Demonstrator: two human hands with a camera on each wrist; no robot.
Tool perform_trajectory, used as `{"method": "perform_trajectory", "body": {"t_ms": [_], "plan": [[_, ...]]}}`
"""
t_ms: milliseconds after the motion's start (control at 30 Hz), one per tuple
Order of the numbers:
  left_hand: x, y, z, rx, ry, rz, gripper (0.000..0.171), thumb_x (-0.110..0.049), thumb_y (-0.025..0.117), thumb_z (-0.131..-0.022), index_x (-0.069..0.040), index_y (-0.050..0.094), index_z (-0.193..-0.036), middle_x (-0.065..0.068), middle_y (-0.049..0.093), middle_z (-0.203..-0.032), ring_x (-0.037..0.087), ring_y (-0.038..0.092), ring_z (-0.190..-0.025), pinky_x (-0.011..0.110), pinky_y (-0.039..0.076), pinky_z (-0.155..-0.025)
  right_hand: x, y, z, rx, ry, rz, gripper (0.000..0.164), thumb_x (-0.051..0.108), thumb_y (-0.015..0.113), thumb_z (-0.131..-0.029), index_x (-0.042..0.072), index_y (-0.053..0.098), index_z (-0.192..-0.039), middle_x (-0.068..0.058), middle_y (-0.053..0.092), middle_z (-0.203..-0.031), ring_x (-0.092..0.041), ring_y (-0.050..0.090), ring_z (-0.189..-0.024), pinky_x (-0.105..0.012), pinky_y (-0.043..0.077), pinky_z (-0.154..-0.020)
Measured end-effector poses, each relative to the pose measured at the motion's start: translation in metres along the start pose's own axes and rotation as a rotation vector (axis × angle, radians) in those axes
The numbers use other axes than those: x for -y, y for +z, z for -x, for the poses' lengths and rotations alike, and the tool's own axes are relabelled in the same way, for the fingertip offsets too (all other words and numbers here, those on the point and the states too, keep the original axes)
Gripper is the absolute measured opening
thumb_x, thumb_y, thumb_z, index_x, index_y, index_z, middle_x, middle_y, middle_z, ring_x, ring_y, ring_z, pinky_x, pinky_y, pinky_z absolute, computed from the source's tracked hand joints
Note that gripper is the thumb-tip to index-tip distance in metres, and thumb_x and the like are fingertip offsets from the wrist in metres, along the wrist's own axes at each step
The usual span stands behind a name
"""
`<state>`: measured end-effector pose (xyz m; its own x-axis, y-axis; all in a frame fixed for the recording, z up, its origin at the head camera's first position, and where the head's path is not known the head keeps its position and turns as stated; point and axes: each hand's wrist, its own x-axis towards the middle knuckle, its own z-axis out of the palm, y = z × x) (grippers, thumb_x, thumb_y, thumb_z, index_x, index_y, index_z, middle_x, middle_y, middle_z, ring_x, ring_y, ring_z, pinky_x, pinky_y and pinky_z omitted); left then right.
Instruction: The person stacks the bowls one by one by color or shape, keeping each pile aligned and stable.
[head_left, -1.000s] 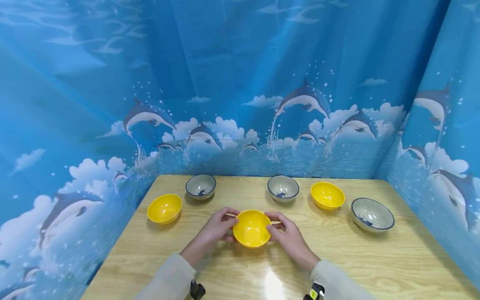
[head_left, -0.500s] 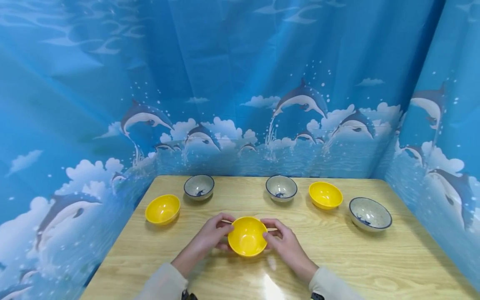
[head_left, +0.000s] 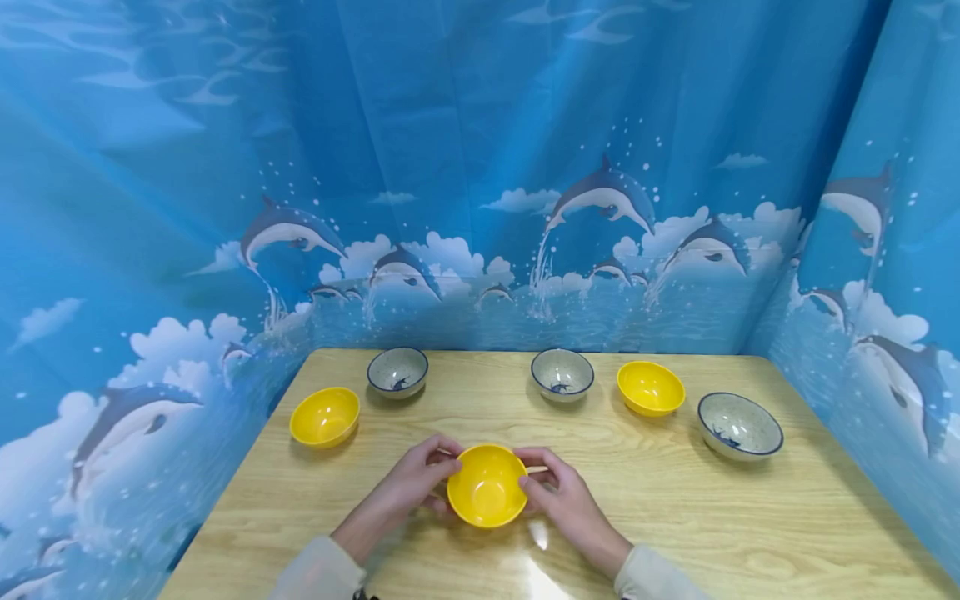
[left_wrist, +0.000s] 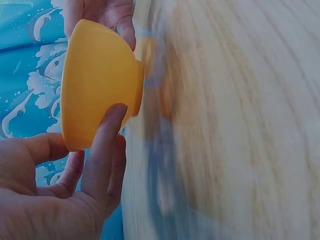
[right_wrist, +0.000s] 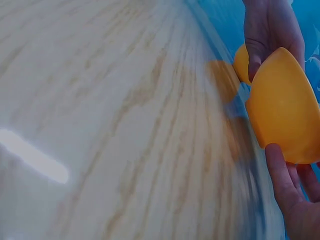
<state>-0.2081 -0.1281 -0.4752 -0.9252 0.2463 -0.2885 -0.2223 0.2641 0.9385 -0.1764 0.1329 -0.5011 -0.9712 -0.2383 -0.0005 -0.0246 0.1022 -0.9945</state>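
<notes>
A yellow bowl (head_left: 487, 487) is held between both hands at the front middle of the table in the head view. My left hand (head_left: 417, 479) pinches its left side, thumb at the rim and fingers around the outer wall. On the opposite side my right hand (head_left: 561, 500) grips it the same way. In the left wrist view the bowl (left_wrist: 97, 80) shows its plain outer wall and foot, close over the wood. The right wrist view shows the bowl (right_wrist: 285, 110) with fingertips at its base and the other hand behind.
On the wooden table (head_left: 600, 467), a yellow bowl (head_left: 326, 417) and a grey bowl (head_left: 397, 372) stand at the left. Toward the back right are a grey bowl (head_left: 562, 375), a yellow bowl (head_left: 651, 388) and a larger grey bowl (head_left: 740, 426). A blue dolphin curtain (head_left: 465, 167) hangs behind.
Both hands have drawn the yellow bowl toward the front edge and slightly left, keeping hold of it. The other bowls have stayed in place; the head view shifted slightly.
</notes>
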Motion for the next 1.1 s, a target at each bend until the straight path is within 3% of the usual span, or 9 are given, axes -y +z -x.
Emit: {"method": "perform_trajectory", "body": {"t_ms": [400, 667, 1100], "plan": [[0.011, -0.005, 0.008, 0.032, 0.038, 0.031, 0.033, -0.016, 0.067, -0.106, -0.001, 0.061, -0.134, 0.017, 0.067, -0.126, 0.022, 0.068, -0.102, 0.038, 0.068, -0.067, -0.004, 0.007, 0.005, 0.008, -0.004, 0.017, 0.046, 0.012, 0.07, -0.105, 0.001, 0.06, -0.148, -0.025, 0.058, -0.15, -0.025, 0.069, -0.116, -0.028, 0.067, -0.083], [0.016, -0.007, 0.01, 0.036, 0.019, 0.031, 0.032, -0.016, 0.066, -0.106, -0.002, 0.061, -0.135, 0.017, 0.066, -0.127, 0.023, 0.069, -0.103, 0.038, 0.068, -0.068, -0.006, 0.011, 0.006, 0.019, -0.017, 0.031, 0.044, 0.014, 0.07, -0.105, 0.001, 0.061, -0.147, -0.025, 0.059, -0.148, -0.022, 0.07, -0.115, -0.029, 0.068, -0.084], [0.019, -0.007, 0.011, 0.033, -0.009, 0.04, 0.034, -0.016, 0.067, -0.105, -0.003, 0.061, -0.135, 0.017, 0.065, -0.127, 0.024, 0.068, -0.105, 0.039, 0.069, -0.071, -0.008, 0.013, 0.007, 0.029, 0.015, 0.012, 0.046, 0.015, 0.07, -0.106, 0.002, 0.059, -0.148, -0.024, 0.059, -0.15, -0.029, 0.069, -0.119, -0.029, 0.068, -0.084]]}}
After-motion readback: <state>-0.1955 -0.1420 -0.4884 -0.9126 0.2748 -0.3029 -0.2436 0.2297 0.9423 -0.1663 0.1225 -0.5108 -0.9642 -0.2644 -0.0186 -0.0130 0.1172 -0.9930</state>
